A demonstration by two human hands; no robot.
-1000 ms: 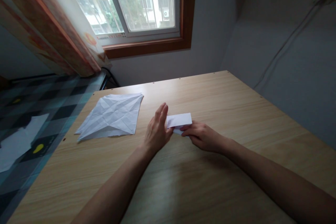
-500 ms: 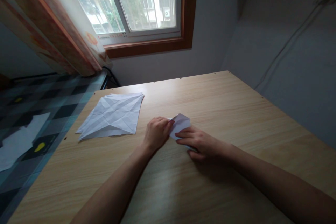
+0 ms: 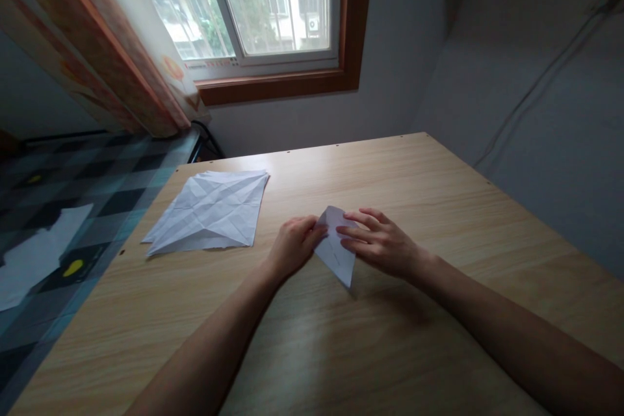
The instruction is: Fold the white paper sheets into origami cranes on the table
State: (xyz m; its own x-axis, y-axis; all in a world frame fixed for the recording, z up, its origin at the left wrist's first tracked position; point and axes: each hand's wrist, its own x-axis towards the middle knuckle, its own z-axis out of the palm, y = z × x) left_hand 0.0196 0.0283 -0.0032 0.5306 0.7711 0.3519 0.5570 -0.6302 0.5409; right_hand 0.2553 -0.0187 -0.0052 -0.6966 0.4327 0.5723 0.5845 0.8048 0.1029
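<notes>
Paper [image 3: 342, 262], white, folded and kite-shaped, sits between the fingers above a pale wood-grained desk [image 3: 468, 221]. Left hand [image 3: 292, 242] pinches its edge; right hand [image 3: 389, 246] spreads parted fingers across it, grip unclear. Even pressure should keep folds true.

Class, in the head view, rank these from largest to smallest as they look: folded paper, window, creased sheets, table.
1. Table, though cut off by the picture's edge
2. Window, also cut off
3. Creased sheets
4. Folded paper, partly covered by the left hand and right hand
</notes>
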